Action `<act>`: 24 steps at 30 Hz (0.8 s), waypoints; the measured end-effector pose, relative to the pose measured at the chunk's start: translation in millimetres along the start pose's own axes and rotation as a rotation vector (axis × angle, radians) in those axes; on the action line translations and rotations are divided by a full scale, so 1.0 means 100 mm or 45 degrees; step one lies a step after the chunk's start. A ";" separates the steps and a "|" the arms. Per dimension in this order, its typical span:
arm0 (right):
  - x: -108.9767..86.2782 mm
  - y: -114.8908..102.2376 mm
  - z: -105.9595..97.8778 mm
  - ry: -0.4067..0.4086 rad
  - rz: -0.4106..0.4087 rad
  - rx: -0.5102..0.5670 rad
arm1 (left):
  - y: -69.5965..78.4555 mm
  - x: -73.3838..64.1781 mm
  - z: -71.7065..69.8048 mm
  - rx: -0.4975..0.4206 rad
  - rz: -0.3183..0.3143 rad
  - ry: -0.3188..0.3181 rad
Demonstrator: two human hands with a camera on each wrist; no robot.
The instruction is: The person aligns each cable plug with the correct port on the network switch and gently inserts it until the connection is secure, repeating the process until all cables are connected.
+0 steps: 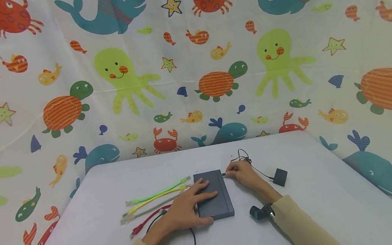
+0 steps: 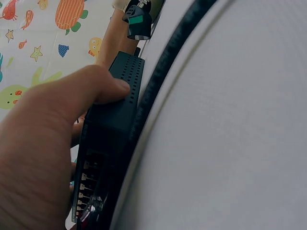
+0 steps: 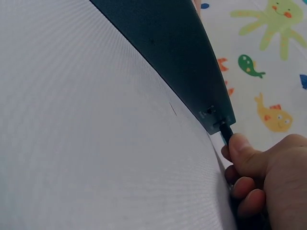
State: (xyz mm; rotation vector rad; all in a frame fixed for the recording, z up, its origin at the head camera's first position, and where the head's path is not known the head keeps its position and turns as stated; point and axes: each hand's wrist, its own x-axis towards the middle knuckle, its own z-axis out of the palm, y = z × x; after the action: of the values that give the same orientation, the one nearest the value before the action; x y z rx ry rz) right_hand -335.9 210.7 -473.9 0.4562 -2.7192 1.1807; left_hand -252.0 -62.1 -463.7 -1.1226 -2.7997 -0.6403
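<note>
A dark grey network switch [image 1: 218,197] lies flat on the white table. My left hand [image 1: 186,208] rests on it, fingers spread over the top. Its thumb [image 2: 112,88] presses the vented near side in the left wrist view. A row of ports [image 2: 84,184] shows along the left side, with a clear cable plug [image 2: 96,203] close to it. At the far right corner, my right hand [image 1: 243,173] pinches a black power plug [image 3: 225,132] between thumb and index finger. The plug's tip is at the jack in the switch's side; how deep it sits I cannot tell.
Left of the switch lie green [image 1: 158,192], yellow [image 1: 153,201], grey [image 1: 151,210] and red [image 1: 148,221] network cables. A black cable [image 1: 193,240] loops near my left wrist. Right of the switch, a black power adapter [image 1: 280,177] joins a bundled cord [image 1: 244,158]. Patterned cloth [image 1: 182,119] hangs behind.
</note>
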 end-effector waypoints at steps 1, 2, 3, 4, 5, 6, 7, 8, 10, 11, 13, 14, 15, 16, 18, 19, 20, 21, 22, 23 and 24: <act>0.00 0.00 0.00 0.003 -0.003 -0.008 | 0.00 0.00 0.00 0.001 0.004 0.002; 0.00 0.00 0.00 0.006 -0.002 -0.010 | 0.00 0.00 0.00 0.001 0.005 0.002; 0.00 0.00 0.00 0.006 -0.003 -0.013 | 0.00 0.00 -0.01 -0.001 0.005 0.002; 0.00 0.00 0.00 0.003 -0.002 -0.007 | 0.01 0.00 -0.01 0.000 0.006 0.002; 0.00 0.00 0.00 0.000 -0.004 0.004 | 0.01 0.00 -0.01 0.001 0.006 0.001; 0.00 0.01 0.00 -0.004 -0.008 0.018 | 0.00 0.00 -0.01 0.003 0.006 0.000; 0.00 0.01 -0.01 -0.009 -0.010 0.030 | 0.00 0.00 -0.01 0.002 0.004 -0.001; 0.00 0.00 -0.01 -0.013 -0.011 0.046 | 0.00 0.00 0.00 0.000 0.003 -0.003; 0.00 0.02 0.00 -0.010 -0.020 0.053 | 0.00 0.00 0.00 0.002 0.005 -0.003; 0.00 0.02 0.00 -0.003 -0.027 0.049 | -0.01 0.01 0.00 0.002 0.007 -0.002; 0.00 0.03 0.00 0.014 -0.030 0.020 | -0.01 0.01 0.01 0.000 0.012 0.001; 0.00 0.03 0.00 0.020 -0.033 0.010 | -0.01 0.01 0.01 0.001 0.014 0.002; 0.00 0.03 0.00 0.024 -0.033 -0.003 | -0.02 0.01 0.01 0.001 0.015 0.003; 0.00 0.02 0.00 0.026 -0.030 -0.014 | -0.02 0.01 0.01 0.001 0.017 0.004; 0.00 0.01 0.00 0.025 -0.030 -0.023 | -0.02 0.01 0.01 0.001 0.017 0.005; 0.00 0.00 0.00 0.022 -0.028 -0.021 | -0.02 0.01 0.01 0.002 0.016 0.004; 0.00 0.00 0.00 0.018 -0.027 -0.014 | -0.02 0.01 0.01 0.003 0.015 0.004; 0.00 0.00 0.00 0.015 -0.025 -0.007 | -0.02 0.01 0.01 0.005 0.013 0.003; 0.00 -0.01 0.00 0.011 -0.024 0.000 | -0.02 0.01 0.01 0.004 0.010 0.003; 0.00 -0.01 0.00 0.010 -0.019 0.007 | -0.01 0.01 0.00 0.003 0.007 0.002; -0.01 -0.01 0.01 0.007 -0.015 0.015 | -0.01 0.01 0.00 0.003 0.005 0.001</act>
State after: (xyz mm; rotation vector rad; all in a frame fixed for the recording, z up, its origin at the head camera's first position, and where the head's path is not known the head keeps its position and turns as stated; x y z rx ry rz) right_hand -335.1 209.7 -473.7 0.4690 -2.7029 1.1934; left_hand -253.5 -62.4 -463.9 -1.1266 -2.7962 -0.6363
